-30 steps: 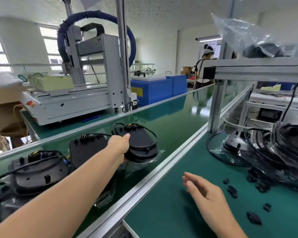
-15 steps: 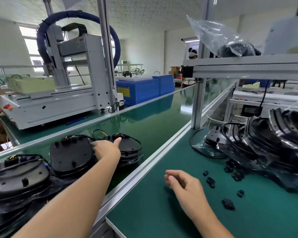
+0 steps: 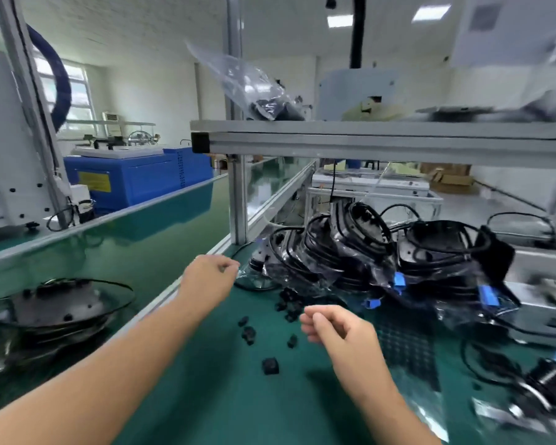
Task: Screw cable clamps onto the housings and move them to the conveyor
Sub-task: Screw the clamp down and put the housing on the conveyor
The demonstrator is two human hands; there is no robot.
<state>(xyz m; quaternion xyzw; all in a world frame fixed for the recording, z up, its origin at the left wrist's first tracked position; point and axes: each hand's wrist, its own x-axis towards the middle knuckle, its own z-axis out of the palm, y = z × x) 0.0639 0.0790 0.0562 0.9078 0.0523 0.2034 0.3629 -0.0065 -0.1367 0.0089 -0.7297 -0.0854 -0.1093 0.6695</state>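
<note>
Hands empty, fingers loosely curled — left hand (image 3: pixel 207 279) nearer the bagged housings (image 3: pixel 360 252), heaped just beyond and to its right; right hand (image 3: pixel 337 329) beside the loose cable clamps (image 3: pixel 270 316); one finished housing (image 3: pixel 58 303) rests on the conveyor (image 3: pixel 142 245).

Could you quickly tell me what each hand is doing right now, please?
Left hand: fingers loosely curled, holding nothing, above the bench edge near the bagged housings.
Right hand: fingers loosely curled, holding nothing, beside the loose clamps.

I'm on a factory assembly line: green conveyor belt (image 3: pixel 148 252), aluminium-framed workbench (image 3: pixel 238 396), blue machine (image 3: pixel 135 184), bagged housings (image 3: pixel 382 252) heaped at its far edge.
</note>
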